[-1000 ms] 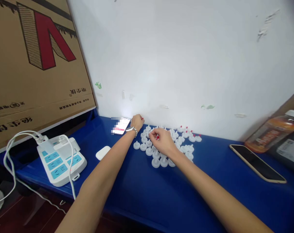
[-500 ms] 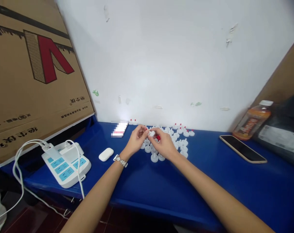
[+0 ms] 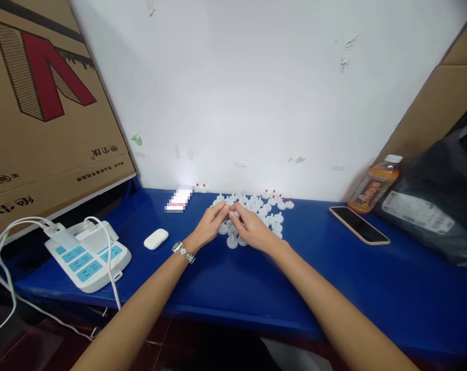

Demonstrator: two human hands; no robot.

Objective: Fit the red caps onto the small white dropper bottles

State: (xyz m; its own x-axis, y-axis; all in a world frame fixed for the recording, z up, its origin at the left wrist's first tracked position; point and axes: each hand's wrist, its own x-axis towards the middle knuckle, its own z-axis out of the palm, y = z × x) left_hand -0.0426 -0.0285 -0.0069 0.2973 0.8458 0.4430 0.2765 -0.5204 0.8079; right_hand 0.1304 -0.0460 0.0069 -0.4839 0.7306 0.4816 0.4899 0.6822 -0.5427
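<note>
Several small white round plastic caps [image 3: 266, 211], some with red tips, lie clustered on the blue table [image 3: 256, 293] near the wall. My left hand [image 3: 209, 226] and my right hand [image 3: 251, 229] meet over the near side of the cluster. Their fingertips pinch together on one small white cap between them. A metal watch is on my left wrist. What the fingers hide of the cap cannot be seen.
A white earbud case [image 3: 156, 238] and a white power strip [image 3: 87, 255] with cables lie at left. A lit phone [image 3: 178, 200] is by the wall. A dark phone [image 3: 359, 224], an orange drink bottle [image 3: 374, 184] and a black bag [image 3: 437, 206] are at right. A large cardboard box [image 3: 44, 103] leans at left.
My left hand came back from the wall by the lit phone to meet my right hand. Both now pinch a white cap, held lower over the cluster. The view shifted right.
</note>
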